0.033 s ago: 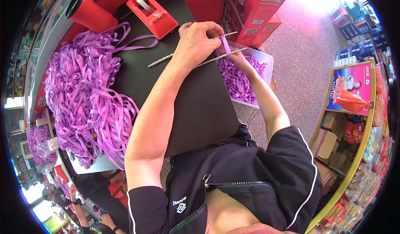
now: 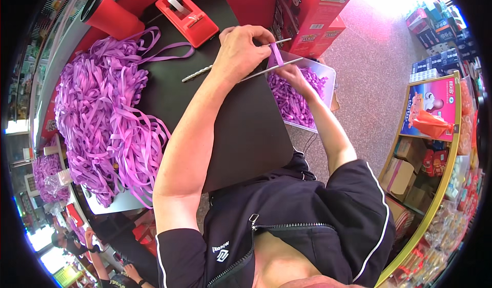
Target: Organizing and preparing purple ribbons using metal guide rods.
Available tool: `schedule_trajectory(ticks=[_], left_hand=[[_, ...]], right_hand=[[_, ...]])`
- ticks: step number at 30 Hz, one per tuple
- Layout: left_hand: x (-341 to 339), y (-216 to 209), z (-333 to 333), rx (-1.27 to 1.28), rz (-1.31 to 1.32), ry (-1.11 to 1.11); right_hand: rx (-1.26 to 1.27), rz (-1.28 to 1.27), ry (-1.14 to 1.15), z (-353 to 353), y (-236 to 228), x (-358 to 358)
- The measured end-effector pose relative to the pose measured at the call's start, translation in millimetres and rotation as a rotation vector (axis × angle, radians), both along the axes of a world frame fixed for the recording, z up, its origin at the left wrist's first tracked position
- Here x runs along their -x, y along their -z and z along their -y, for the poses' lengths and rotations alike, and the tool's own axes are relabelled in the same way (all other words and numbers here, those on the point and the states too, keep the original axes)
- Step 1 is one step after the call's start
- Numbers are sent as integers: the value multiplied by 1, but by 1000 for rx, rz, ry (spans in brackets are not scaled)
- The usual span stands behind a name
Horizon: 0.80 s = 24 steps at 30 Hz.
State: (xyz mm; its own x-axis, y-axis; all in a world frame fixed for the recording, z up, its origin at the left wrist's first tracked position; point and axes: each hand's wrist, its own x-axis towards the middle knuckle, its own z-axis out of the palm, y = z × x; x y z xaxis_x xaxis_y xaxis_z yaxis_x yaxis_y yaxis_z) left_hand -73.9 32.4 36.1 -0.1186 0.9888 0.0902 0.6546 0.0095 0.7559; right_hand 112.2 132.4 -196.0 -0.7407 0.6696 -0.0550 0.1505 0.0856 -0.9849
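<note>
My left hand (image 2: 243, 52), closed, is over the far right part of the black tabletop with thin metal rods in its grip. An upper rod (image 2: 283, 41) and a lower rod (image 2: 271, 70) stick out on its right, slightly apart. From its left side juts a twisted metal end (image 2: 197, 73). A flat purple ribbon (image 2: 276, 55) spans the two rods. Just under the lower rod, my right hand (image 2: 294, 76) has its fingers drawn together at the ribbon's near end; the fingertips are partly hidden. Below it, a clear plastic bin (image 2: 331, 85) contains many short purple ribbon pieces (image 2: 297, 102).
A large heap of purple ribbon (image 2: 102, 118) covers the table's left side. Behind stand a red tape dispenser (image 2: 187, 18) and a red tumbler (image 2: 115, 18). Red cartons (image 2: 312, 16) rise beyond the bin. At right is a stocked shelf (image 2: 435, 185). Another person (image 2: 97, 257) is at lower left.
My right hand and forearm have shifted slightly toward me. The left hand, the rods and the ribbon across them look nearly unchanged.
</note>
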Motion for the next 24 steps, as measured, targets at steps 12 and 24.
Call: schedule_trajectory(ticks=[12, 24], left_hand=[[2, 13, -8, -17, 67, 28], [3, 10, -4, -54, 69, 37]], right_hand=[[-263, -162, 100, 146, -132, -104], [-200, -364, 116, 150, -171, -82]])
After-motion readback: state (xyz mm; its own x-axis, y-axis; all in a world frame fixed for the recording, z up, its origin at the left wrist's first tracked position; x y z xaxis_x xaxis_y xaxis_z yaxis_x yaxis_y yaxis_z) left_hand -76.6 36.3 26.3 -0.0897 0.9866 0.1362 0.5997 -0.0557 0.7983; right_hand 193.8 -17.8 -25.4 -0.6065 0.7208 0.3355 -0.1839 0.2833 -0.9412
